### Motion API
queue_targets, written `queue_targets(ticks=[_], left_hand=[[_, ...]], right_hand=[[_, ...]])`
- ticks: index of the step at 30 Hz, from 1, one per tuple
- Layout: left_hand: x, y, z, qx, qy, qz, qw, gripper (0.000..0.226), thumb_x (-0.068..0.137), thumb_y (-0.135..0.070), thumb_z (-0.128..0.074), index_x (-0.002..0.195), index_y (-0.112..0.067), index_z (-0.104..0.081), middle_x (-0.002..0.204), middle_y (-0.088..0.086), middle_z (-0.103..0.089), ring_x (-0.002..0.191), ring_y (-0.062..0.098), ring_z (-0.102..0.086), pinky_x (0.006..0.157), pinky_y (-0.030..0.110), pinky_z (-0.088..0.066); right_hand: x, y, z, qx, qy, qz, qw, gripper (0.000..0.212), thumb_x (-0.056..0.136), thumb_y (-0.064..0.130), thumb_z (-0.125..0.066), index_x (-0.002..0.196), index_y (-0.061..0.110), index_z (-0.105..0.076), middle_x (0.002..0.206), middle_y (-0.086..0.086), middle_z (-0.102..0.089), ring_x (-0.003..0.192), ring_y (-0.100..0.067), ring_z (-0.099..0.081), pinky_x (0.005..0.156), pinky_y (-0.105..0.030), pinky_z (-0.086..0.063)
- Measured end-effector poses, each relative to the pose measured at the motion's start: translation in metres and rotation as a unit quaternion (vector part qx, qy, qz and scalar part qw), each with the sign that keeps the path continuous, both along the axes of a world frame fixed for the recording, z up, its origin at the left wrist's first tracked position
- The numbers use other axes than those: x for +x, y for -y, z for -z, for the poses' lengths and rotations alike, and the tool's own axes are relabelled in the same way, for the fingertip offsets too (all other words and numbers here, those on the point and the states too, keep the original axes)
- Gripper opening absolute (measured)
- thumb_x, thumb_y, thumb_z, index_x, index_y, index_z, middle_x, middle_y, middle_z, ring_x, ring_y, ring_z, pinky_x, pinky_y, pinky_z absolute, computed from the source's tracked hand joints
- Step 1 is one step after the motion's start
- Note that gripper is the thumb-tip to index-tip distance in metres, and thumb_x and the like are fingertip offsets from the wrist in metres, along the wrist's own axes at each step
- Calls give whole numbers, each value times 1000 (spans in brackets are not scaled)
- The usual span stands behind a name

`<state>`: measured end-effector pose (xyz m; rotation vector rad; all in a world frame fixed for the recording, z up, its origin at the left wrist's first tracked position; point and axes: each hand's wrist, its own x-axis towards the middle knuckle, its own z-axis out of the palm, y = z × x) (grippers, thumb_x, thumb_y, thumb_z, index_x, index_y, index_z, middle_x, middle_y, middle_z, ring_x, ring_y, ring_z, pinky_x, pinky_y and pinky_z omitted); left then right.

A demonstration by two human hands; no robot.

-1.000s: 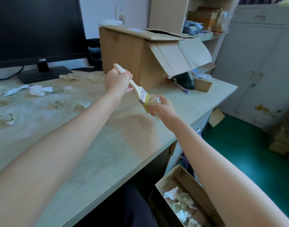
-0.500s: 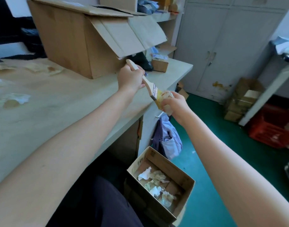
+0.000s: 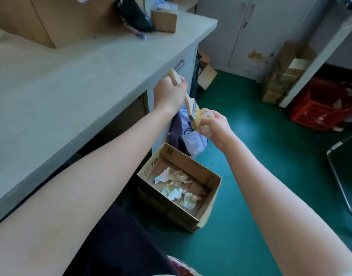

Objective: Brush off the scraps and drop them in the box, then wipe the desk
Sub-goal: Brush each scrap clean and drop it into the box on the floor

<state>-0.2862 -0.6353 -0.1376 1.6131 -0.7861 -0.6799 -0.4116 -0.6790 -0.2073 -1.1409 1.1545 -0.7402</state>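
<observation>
- Setting: plain office back room, also used for storage.
- Pale laminate desk [image 3: 71,86], 10 o'clock.
- Grey metal double-door cabinet [image 3: 260,32], 1 o'clock.
- Stacked brown cardboard cartons [image 3: 278,80] and red plastic crate [image 3: 318,104], 2 o'clock, on green floor [image 3: 270,156].

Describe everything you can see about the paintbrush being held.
The paintbrush has a pale wooden handle, a dark metal-looking band and yellowish bristles. It is held in the air, tilted, handle end up, bristles down. The left hand grips the handle; the right hand holds crumpled scraps against the bristles, past the desk edge.
</observation>
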Motion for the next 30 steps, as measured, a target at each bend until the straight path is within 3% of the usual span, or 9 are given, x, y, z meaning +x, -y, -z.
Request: queue_targets(ticks=[4,7,10,13,16,20,24,28,30], left_hand=[[-5,-1,43,45,-9,-5,999,8,87,-15,-54,81,-17,-59,84,3,-61,97,29,-65,87,44,-56],[-4,-6,72,72,-21,-12,997,9,87,-15,-55,93,-12,-62,92,8,-61,98,30,-64,87,45,-55],[1,-11,95,104,-27,-18,994,4,86,-14,-56,86,-16,-60,88,5,-61,98,30,-64,87,45,-55],[4,-17,114,127,-45,-22,991,13,86,-14,-57,76,-21,-58,77,-3,-58,88,25,-63,85,45,-57],[6,-25,136,156,-58,-33,986,4,87,-15,-58,84,-17,-60,76,-5,-58,90,24,-63,87,45,-56],[9,-31,157,194,-73,-64,976,9,87,-16,-60,95,-12,-63,89,2,-61,91,22,-63,87,43,-56],[9,-29,159,226,-15,-67,972,25,90,-20,-58,112,-9,-60,108,7,-62,104,23,-63,89,40,-56],[8,-30,155,227,16,-57,972,25,91,-21,-56,113,-8,-59,114,11,-63,105,24,-63,89,40,-56],[9,-31,150,222,21,-54,973,25,91,-21,-56,113,-8,-59,114,12,-63,105,24,-63,88,41,-56]], right_hand=[[-5,-1,43,46,-41,1,998,47,74,-7,-52,119,5,-57,97,-9,-57,74,-22,-53,54,-25,-43],[-5,-6,71,79,-63,-11,995,46,74,-5,-54,118,8,-56,99,-10,-55,74,-25,-54,50,-25,-42],[-1,-11,94,109,-59,-15,992,37,73,-7,-54,105,10,-57,89,-10,-54,67,-22,-53,52,-28,-45],[1,-17,113,131,-76,-22,988,46,72,-7,-55,115,8,-57,89,-9,-55,69,-23,-53,54,-30,-47],[0,-21,134,154,-106,-38,982,50,72,-6,-53,120,9,-56,104,-13,-55,75,-26,-56,65,-35,-51],[-3,-25,154,191,-144,-39,970,51,76,-2,-56,124,14,-53,126,-15,-50,111,-34,-53,93,-44,-50],[-7,-25,160,200,-150,-37,968,55,78,-1,-59,131,12,-49,134,-12,-47,117,-29,-49,86,-35,-47],[-11,-24,158,202,-144,-21,968,56,79,-1,-58,132,12,-47,127,-14,-50,99,-22,-51,81,-32,-50],[-13,-23,155,200,-141,-23,969,53,79,-1,-57,130,12,-49,116,-15,-55,91,-21,-55,71,-28,-51]])
